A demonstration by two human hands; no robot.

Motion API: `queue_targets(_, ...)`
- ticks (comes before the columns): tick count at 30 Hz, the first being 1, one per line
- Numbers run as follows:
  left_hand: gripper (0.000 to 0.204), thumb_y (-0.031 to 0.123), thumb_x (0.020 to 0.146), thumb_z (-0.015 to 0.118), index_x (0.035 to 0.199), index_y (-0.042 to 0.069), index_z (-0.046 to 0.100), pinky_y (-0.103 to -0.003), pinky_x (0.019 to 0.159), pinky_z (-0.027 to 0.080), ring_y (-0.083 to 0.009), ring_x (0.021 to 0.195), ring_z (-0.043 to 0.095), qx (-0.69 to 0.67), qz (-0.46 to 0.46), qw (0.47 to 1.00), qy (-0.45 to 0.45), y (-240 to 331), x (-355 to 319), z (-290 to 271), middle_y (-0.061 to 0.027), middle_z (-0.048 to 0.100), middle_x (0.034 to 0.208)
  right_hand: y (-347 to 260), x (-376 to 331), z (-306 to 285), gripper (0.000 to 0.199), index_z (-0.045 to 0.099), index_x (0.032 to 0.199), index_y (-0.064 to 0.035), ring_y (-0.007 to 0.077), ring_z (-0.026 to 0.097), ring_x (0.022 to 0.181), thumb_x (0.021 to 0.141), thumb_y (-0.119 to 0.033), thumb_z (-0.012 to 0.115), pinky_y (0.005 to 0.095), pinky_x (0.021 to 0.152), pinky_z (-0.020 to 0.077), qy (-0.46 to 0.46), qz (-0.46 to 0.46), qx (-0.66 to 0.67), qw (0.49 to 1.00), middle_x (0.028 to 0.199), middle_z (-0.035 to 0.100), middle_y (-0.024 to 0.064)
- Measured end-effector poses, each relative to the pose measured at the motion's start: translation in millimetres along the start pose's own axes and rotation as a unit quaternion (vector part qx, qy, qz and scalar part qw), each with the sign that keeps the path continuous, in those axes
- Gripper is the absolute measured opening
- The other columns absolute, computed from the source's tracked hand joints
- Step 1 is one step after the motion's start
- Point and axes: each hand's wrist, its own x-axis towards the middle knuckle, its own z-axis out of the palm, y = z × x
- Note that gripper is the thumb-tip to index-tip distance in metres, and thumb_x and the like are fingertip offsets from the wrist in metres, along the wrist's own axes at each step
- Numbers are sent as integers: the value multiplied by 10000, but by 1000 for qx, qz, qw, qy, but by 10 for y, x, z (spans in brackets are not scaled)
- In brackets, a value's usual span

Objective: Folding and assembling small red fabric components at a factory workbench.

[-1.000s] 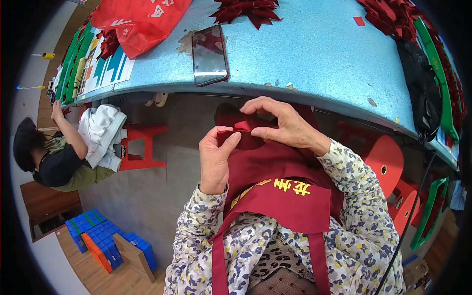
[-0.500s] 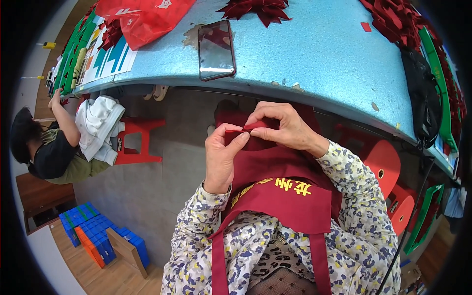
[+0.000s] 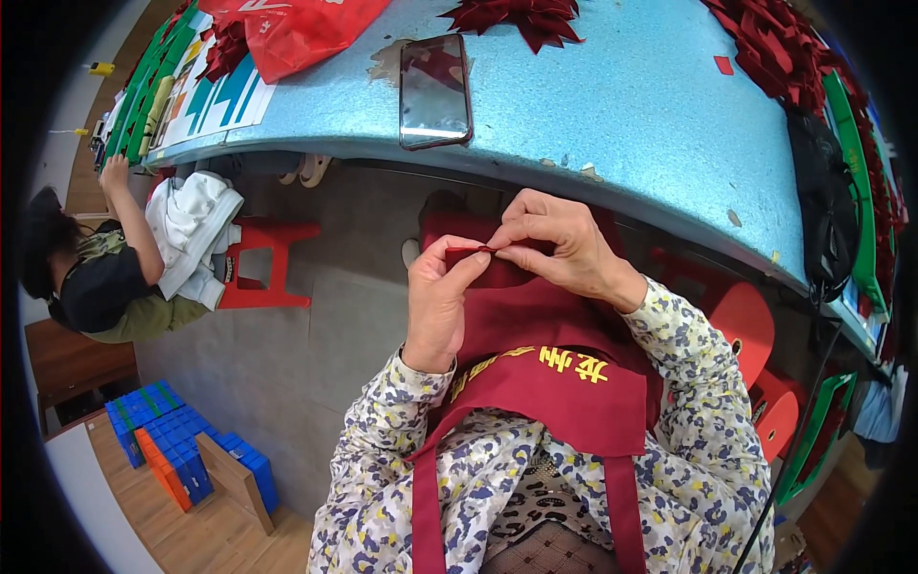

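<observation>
A small folded piece of dark red fabric is stretched between my two hands, above my lap and just short of the table edge. My left hand pinches its left end between thumb and forefinger. At the other end, my right hand pinches it with thumb and fingertips, close to the left fingertips. Part of the fabric is hidden behind the fingers. Below the hands lies my dark red apron, whose similar colour makes the fabric's outline hard to follow.
On the blue table lie a phone, a red plastic bag and clusters of dark red fabric petals. A black bag hangs at the right edge. Another person sits left, beside a red stool.
My right hand's fingers have closed in from a rounded arch to a tighter pinch on the fabric. The fabric now looks narrower. The other person's arm has shifted at the table edge.
</observation>
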Motion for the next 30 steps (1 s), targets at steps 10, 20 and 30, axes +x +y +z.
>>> queue_targets(10, 122, -10, 826, 562, 939, 5, 605, -190, 724, 420, -48, 787, 542, -15, -10, 1000, -1, 24, -7, -21, -8, 611, 870, 16, 56, -55, 211, 667, 887, -72, 186, 540, 675, 689, 0, 677, 285, 578, 425, -25, -106, -110, 988, 787, 540, 52)
queue_targets(20, 128, 19, 828, 564, 947, 7, 609, -187, 721, 397, -38, 784, 517, -11, -14, 1000, 7, 65, -35, 3, 8, 593, 852, 17, 65, -81, 236, 658, 891, -90, 204, 527, 669, 665, -25, 679, 300, 580, 419, -29, -149, -160, 975, 775, 526, 46)
queue_targets(30, 116, 29, 833, 581, 941, 2, 612, -184, 739, 405, -47, 796, 526, -25, -24, 999, 10, 136, -53, -2, -2, 600, 867, 5, 71, -102, 245, 657, 883, -92, 205, 527, 676, 651, -18, 681, 306, 588, 421, -38, -160, -161, 973, 774, 524, 45)
